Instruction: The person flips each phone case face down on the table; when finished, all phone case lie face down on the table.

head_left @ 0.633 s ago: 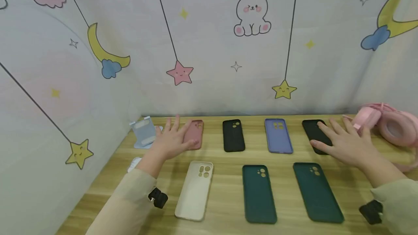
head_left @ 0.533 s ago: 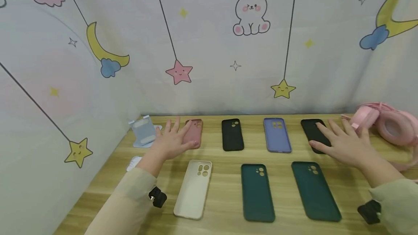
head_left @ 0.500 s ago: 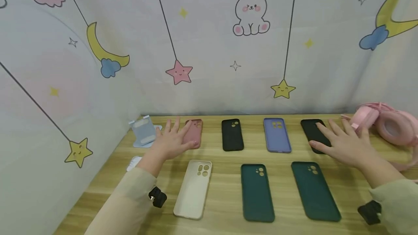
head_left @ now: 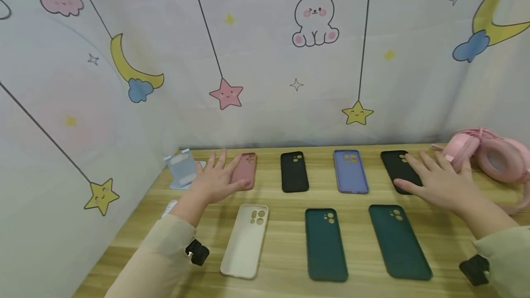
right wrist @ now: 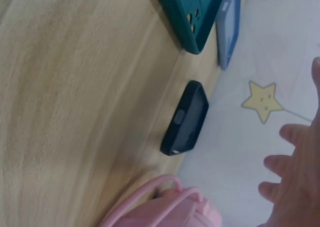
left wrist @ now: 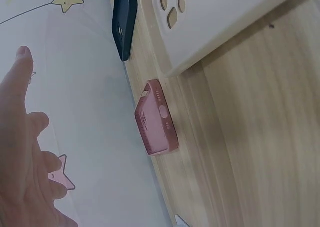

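My left hand, fingers spread and holding nothing, overlaps the pink phone case in the head view. The left wrist view shows this hand raised above the table, apart from the pink case. Over on the right, my right hand has its fingers spread too, and it partly hides a black phone case. Seen from the right wrist, that hand is off the table and away from the black case. Between the hands lie another black case and a purple case.
Nearer the front lie a cream case and two dark green cases. A light blue phone stand is at the back left, a small white item in front of it. Pink headphones sit at the back right. A printed curtain backs the wooden table.
The head view has shifted slightly. My right hand has moved a little to the right over the black case; the left hand and the cases stay where they were.
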`<act>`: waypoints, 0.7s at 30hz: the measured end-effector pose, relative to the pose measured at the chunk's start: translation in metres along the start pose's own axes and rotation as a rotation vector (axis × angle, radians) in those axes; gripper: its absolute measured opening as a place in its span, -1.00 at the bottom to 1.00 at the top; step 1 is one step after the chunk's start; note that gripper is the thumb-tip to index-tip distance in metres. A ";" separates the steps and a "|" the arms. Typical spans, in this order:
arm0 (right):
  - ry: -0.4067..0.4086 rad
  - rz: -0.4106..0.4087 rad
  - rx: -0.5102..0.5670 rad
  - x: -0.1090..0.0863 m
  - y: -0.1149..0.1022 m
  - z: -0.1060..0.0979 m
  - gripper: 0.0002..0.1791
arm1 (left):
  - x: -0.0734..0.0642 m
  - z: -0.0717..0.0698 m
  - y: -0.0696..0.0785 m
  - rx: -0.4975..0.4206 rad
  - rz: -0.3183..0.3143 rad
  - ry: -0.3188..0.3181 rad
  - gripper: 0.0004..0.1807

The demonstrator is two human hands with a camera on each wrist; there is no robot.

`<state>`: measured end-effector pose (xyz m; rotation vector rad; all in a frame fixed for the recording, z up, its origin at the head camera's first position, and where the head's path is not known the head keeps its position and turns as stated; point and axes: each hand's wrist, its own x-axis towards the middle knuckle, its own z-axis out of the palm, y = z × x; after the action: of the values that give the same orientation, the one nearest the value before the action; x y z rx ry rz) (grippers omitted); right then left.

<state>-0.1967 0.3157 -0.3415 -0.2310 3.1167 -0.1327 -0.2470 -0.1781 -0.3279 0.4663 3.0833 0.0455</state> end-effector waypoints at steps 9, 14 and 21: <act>0.020 -0.014 -0.011 -0.003 -0.003 0.005 0.02 | -0.001 0.003 0.005 0.011 0.011 -0.010 -0.10; 0.040 -0.027 -0.020 -0.006 -0.008 0.006 0.03 | -0.001 0.003 0.010 0.030 0.040 -0.014 -0.08; 0.052 -0.074 -0.029 -0.009 -0.014 0.009 0.00 | -0.002 0.004 0.027 0.030 0.093 -0.047 -0.03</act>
<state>-0.1854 0.3025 -0.3496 -0.3498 3.1647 -0.0963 -0.2370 -0.1533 -0.3306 0.6024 3.0184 -0.0093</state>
